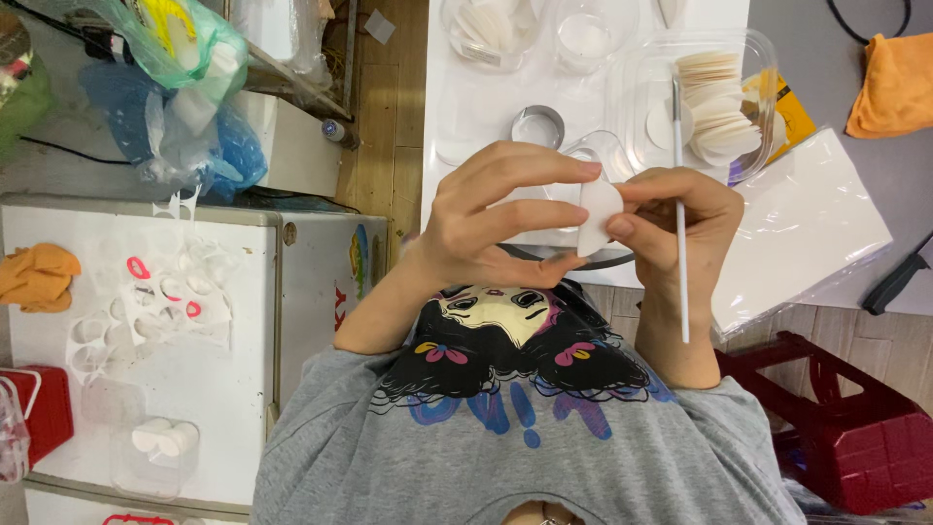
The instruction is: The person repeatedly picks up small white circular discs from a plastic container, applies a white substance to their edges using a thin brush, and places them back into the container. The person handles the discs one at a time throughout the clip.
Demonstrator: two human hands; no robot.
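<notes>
White round pad (598,216) sits pinched between my left hand (486,224) and right hand (671,219), above the table's near edge (437,146); right fingers also clasp an upright thin stick (680,233)

White desk (466,107) carries: clear plastic tub (637,92) of stacked white round pads, metal ring cutter (537,126), two clear round dishes (486,29), a white sheet in clear film (807,224). On the grey surface beside it: orange cloth (894,83).
</notes>
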